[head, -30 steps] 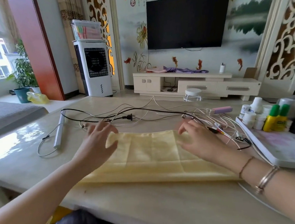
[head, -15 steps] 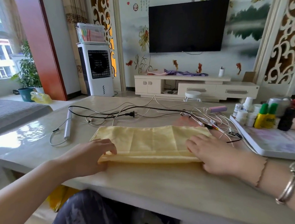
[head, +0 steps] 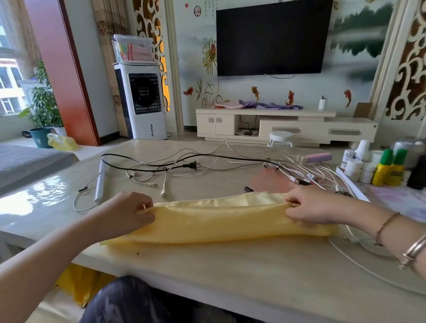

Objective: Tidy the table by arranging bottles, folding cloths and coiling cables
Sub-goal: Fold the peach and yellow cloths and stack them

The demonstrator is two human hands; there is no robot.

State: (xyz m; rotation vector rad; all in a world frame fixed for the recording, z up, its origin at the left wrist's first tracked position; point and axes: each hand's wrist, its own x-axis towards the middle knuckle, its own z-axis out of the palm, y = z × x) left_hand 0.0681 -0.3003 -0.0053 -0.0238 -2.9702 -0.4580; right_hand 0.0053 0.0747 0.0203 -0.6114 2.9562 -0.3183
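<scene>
Yellow cloth (head: 212, 223), folded into a long band, lying across the near part of the tabletop (head: 242, 269) and stretching between both hands. Left hand (head: 126, 215) pinching the cloth's upper edge at its left end, fingers curled round the fabric. Right hand (head: 311, 206) pinching the same edge at the right end, thumb and fingers closing on the fold; bracelets (head: 417, 244) sitting on that wrist. Upper edge lifting slightly off the surface between the two grips, lower fold resting flat. Beyond the hands: loose tangle of white cables (head: 171, 170) and a black power cord (head: 155, 166) with its plug (head: 190, 165) lying uncoiled. Beyond the left hand: white stick-shaped device (head: 100, 182) lying lengthwise. Beyond the right hand: pink cloth (head: 270, 182) lying flat under cable ends, and a pink power bank (head: 317, 158) farther back. To the right of the right hand: white tray (head: 401, 201) carrying two yellow bottles with green caps (head: 387, 169), small white bottles (head: 356, 164) and a dark bottle (head: 420, 172), all standing upright and close together. White cable (head: 357, 264) trailing under the right forearm.
</scene>
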